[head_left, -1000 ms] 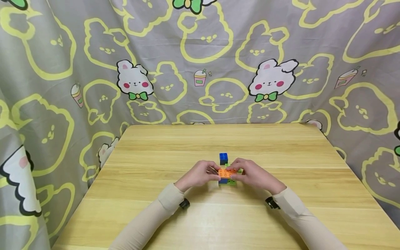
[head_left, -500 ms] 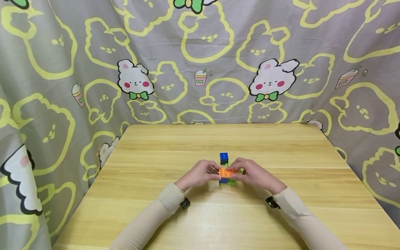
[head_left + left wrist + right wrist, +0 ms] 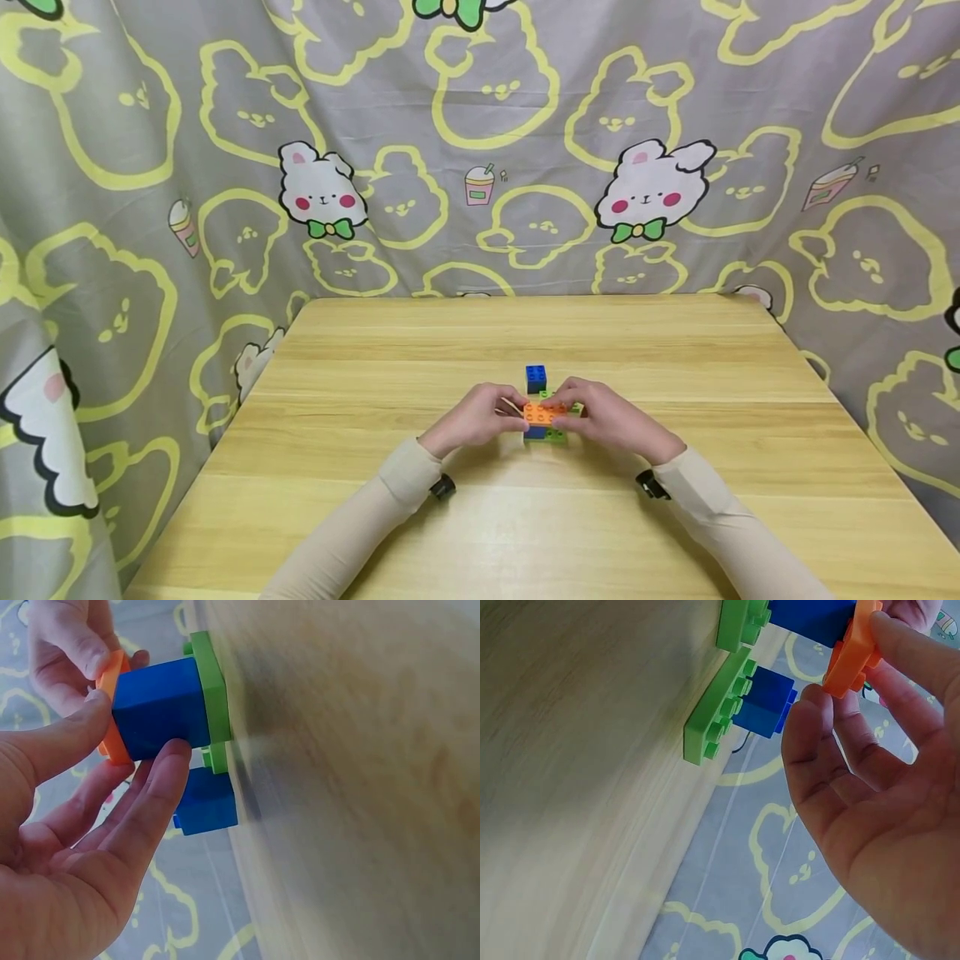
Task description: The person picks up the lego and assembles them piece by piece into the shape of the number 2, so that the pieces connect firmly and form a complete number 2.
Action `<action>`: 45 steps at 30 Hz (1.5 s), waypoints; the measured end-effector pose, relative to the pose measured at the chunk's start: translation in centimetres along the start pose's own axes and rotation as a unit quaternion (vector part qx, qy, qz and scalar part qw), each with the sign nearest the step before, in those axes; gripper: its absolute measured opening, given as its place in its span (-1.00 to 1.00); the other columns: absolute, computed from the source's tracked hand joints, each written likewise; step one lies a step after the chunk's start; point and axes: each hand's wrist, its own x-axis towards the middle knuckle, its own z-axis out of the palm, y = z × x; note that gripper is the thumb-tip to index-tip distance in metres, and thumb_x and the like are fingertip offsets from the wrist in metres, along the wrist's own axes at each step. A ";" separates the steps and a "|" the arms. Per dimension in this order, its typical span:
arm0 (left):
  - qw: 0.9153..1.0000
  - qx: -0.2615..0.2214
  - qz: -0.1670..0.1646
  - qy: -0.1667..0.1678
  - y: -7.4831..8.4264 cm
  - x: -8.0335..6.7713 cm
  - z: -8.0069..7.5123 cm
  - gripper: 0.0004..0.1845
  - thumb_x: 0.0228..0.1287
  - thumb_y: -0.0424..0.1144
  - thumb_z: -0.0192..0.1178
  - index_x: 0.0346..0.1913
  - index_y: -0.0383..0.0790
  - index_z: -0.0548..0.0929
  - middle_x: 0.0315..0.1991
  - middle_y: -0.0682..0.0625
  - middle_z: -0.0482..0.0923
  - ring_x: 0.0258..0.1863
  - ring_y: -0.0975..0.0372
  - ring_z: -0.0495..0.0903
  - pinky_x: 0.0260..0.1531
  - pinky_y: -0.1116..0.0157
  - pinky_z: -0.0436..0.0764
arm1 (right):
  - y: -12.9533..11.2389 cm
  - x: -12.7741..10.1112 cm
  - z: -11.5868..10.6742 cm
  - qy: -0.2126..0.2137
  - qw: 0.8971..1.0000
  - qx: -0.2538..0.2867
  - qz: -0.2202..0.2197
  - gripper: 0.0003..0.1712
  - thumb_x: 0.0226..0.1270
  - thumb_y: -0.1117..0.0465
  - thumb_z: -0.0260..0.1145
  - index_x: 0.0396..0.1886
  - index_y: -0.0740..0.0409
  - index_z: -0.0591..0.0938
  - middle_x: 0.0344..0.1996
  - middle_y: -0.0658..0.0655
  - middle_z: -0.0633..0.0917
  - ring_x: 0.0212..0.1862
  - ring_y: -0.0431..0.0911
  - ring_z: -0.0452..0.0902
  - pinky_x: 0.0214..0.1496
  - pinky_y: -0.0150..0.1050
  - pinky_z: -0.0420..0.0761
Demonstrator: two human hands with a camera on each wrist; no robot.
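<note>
An orange flat building brick [image 3: 542,414] with studs lies across the top of a blue brick [image 3: 161,711], overhanging it to the right. That blue brick stands on a green flat brick [image 3: 213,691] on the table. My left hand [image 3: 478,417] pinches the left end of the orange brick, thumb at the near edge, with one fingertip at the blue brick's side in the left wrist view. My right hand [image 3: 609,421] pinches the overhanging right end between thumb and fingers. Behind, another green flat brick [image 3: 711,712] carries a second blue brick [image 3: 536,378] at its left end.
The wooden table [image 3: 420,342] reaches back to a grey patterned curtain [image 3: 450,208] that also hangs along the left and right sides. A small black device [image 3: 442,487] sits at the left wrist, and another black device [image 3: 652,485] at the right.
</note>
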 end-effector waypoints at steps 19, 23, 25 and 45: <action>1.000 0.011 -0.003 -0.003 0.2 0.0 -0.1 -0.76 0.32 -0.30 0.41 0.00 -0.25 0.73 -0.09 -0.03 0.73 -0.15 0.22 0.73 -0.14 0.28 0.71 | -0.1 0.0 -0.1 0.000 1.000 -0.011 0.000 -0.67 0.39 0.15 0.43 0.12 0.01 0.76 -0.17 -0.08 0.67 -0.26 -0.21 0.50 -0.27 -0.36 0.57; 1.000 0.015 -0.004 -0.003 0.3 0.0 -0.2 -0.76 0.32 -0.29 0.40 0.01 -0.23 0.73 -0.10 -0.03 0.73 -0.16 0.26 0.72 -0.16 0.31 0.71 | 0.0 0.1 -0.1 -0.002 1.000 -0.003 0.002 -0.66 0.38 0.15 0.44 0.12 0.01 0.76 -0.16 -0.08 0.67 -0.24 -0.20 0.50 -0.26 -0.36 0.57; 1.000 0.015 -0.005 -0.003 0.3 0.0 -0.2 -0.76 0.32 -0.29 0.40 0.01 -0.23 0.73 -0.10 -0.03 0.73 -0.16 0.26 0.72 -0.16 0.32 0.70 | 0.1 0.1 -0.1 -0.002 1.000 0.002 0.003 -0.66 0.37 0.14 0.44 0.12 0.01 0.76 -0.16 -0.08 0.67 -0.23 -0.20 0.50 -0.26 -0.36 0.58; 1.000 0.011 -0.010 -0.006 0.0 -0.2 -0.2 -0.71 0.34 -0.24 0.40 0.07 -0.21 0.72 -0.04 -0.01 0.73 -0.12 0.26 0.73 -0.12 0.31 0.72 | 0.0 0.1 0.0 -0.004 1.000 -0.001 0.005 -0.67 0.40 0.16 0.42 0.13 0.00 0.75 -0.08 -0.06 0.70 -0.17 -0.21 0.55 -0.19 -0.35 0.60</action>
